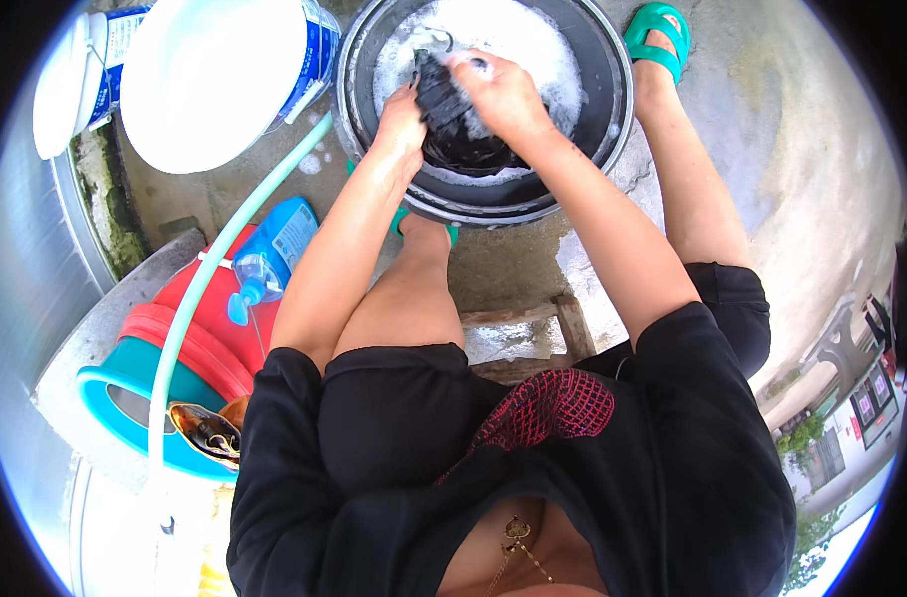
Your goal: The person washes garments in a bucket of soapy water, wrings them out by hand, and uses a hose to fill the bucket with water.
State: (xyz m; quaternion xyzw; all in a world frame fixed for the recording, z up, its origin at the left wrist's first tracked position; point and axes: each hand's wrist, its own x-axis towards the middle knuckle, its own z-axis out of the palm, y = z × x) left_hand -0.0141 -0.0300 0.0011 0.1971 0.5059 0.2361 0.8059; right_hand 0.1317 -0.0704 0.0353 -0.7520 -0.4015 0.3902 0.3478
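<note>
A wet black cloth [442,98] is bunched between my two hands over a dark round basin [605,129] of white suds [543,35]. My left hand [402,121] is closed on the cloth's left edge. On its upper right, my right hand [500,98] grips the same cloth, with foam around the fingers. More dark fabric [468,151] lies in the water below; whether it is one piece with the held cloth I cannot tell.
A pale green hose [210,254] curves past a blue pump bottle [276,244], a red tub [190,323] and a teal basin [100,393] on my left. White buckets [210,80] stand at far left. Between my legs is a wooden stool [573,326].
</note>
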